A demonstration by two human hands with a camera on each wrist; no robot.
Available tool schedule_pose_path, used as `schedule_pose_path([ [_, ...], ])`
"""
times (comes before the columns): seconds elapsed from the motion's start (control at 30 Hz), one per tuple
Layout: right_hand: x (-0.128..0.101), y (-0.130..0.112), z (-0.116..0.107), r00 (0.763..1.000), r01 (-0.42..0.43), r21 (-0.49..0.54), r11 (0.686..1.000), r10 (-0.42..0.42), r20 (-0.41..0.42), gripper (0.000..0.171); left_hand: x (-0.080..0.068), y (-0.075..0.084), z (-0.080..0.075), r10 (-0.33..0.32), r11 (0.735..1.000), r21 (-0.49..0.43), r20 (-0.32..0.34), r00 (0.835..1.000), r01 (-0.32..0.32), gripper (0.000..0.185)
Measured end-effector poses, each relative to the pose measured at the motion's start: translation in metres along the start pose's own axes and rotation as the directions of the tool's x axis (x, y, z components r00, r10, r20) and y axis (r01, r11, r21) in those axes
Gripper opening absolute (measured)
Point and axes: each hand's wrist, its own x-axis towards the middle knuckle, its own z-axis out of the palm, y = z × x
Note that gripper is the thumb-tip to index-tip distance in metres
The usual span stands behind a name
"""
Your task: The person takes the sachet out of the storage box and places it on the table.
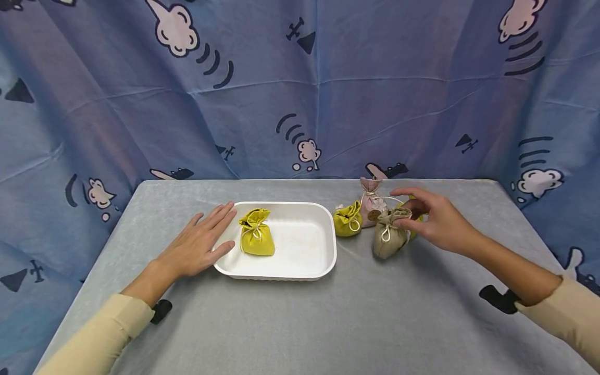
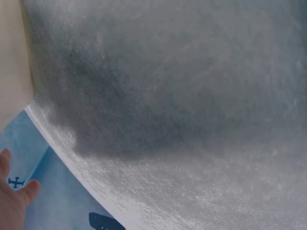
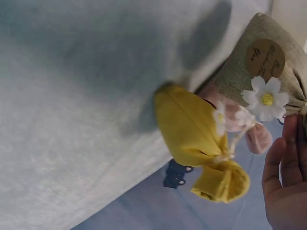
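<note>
My right hand point(image 1: 436, 216) pinches the gathered neck of a khaki drawstring pouch point(image 1: 388, 244). In the right wrist view that pouch point(image 3: 244, 67) bears a white daisy and a round brown label, with the right hand point(image 3: 290, 187) at its neck. Past the hand a yellow pouch point(image 3: 187, 124) stands partly hidden in the head view. Straight fingers of my left hand point(image 1: 199, 245) lie along the left rim of a white tray point(image 1: 300, 239). A yellow drawstring pouch point(image 1: 259, 244) lies inside the tray, toward its left. Only some left fingertips point(image 2: 29, 190) show in the left wrist view.
Just right of the tray sits another yellow pouch point(image 1: 347, 223). A pink pouch point(image 1: 370, 203) stands behind it, close to the khaki one. All are on a grey-covered table point(image 1: 281, 328), with a blue patterned curtain point(image 1: 262, 104) along its back edge.
</note>
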Motion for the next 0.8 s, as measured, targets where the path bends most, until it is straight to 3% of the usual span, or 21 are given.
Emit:
schedule_pose_path([
  [0.3, -0.007, 0.016, 0.013, 0.999, -0.023, 0.008, 1.000, 0.022, 0.025, 0.054, 0.000, 0.000, -0.001, -0.010, 1.000, -0.003, 0.019, 1.000, 0.010, 0.071],
  [0.57, -0.004, 0.016, 0.014, 0.999, -0.033, -0.018, 0.999, 0.034, 0.028, 0.054, 0.000, 0.000, 0.000, -0.004, 1.000, 0.002, -0.001, 1.000, 0.004, 0.070],
  [0.8, -0.003, 0.014, 0.014, 0.998, -0.054, -0.028, 0.998, 0.055, 0.037, 0.053, 0.001, 0.001, -0.001, -0.017, 1.000, -0.010, 0.022, 1.000, 0.017, 0.071],
])
